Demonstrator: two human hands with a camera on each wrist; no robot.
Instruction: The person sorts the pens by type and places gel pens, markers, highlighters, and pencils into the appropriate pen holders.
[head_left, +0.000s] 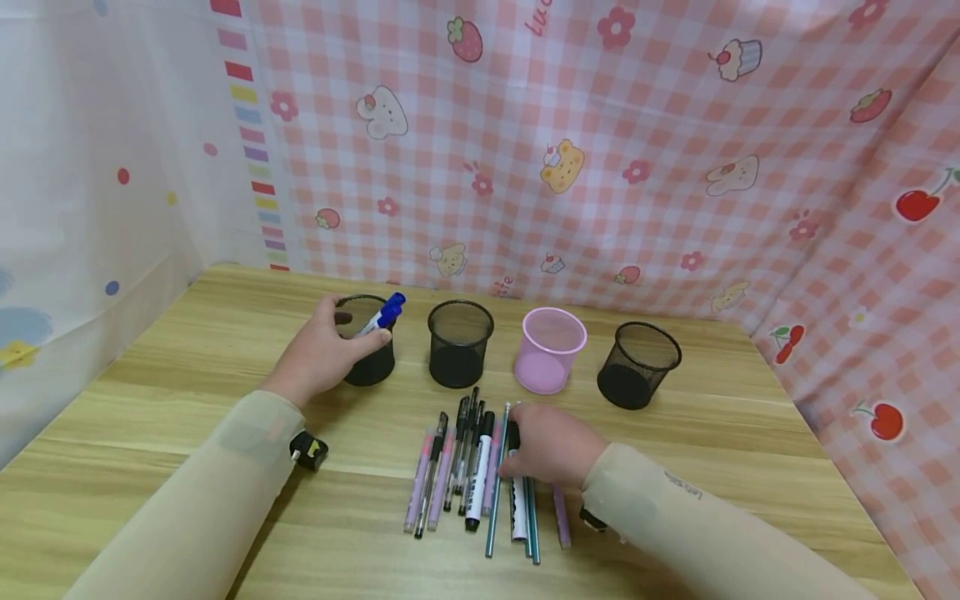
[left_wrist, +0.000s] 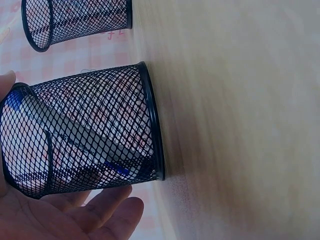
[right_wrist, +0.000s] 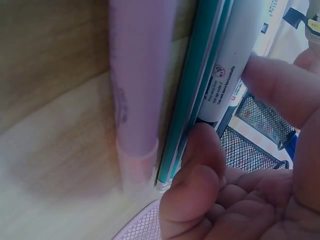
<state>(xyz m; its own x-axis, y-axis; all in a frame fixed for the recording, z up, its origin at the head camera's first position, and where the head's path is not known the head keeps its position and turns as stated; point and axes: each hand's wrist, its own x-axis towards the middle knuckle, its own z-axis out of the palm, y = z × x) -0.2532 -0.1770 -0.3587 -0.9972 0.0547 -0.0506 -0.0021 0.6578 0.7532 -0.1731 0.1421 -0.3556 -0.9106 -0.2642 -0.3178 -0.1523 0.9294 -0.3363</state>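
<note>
"Start leftmost?"
"The desk's left edge runs well apart from the left hand, at ten o'clock from the bunch of pens. Its fingers curve round the nearest black cup, where blue markers stand tilted against the rim."
"Next?"
"Second black cup, twelve o'clock, gaps either side. Below, the pens lie crowded, leaving little finger room."
"And right?"
"Pink cup, one o'clock. The right hand pinches a white marker, teal pencils just beside. Last black cup, two o'clock, inside the right edge."
</note>
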